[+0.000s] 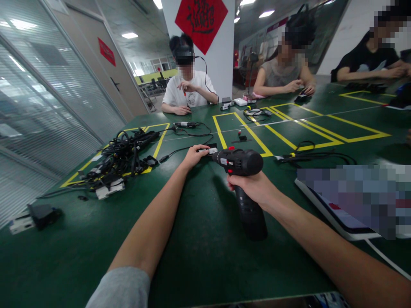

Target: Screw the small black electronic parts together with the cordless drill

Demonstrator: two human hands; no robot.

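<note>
My right hand (247,186) is wrapped round the grip of a black cordless drill (239,161), which points left and away from me. The drill's front end is at a small black box with a white label (212,150) on the green table. My left hand (194,156) holds that box from its left side, with the fingers over its near part. A thin black cable with a plug (164,158) runs along the table towards my left hand. Whether the bit touches the box is hidden by the chuck.
A tangled heap of black cables and adapters (128,154) lies left. A black-and-white device (40,217) sits nearer. Right are a cable bundle (308,157) and a white-edged tablet (305,192). Small black parts (243,138) lie ahead. Several people (189,87) sit across the table (199,256).
</note>
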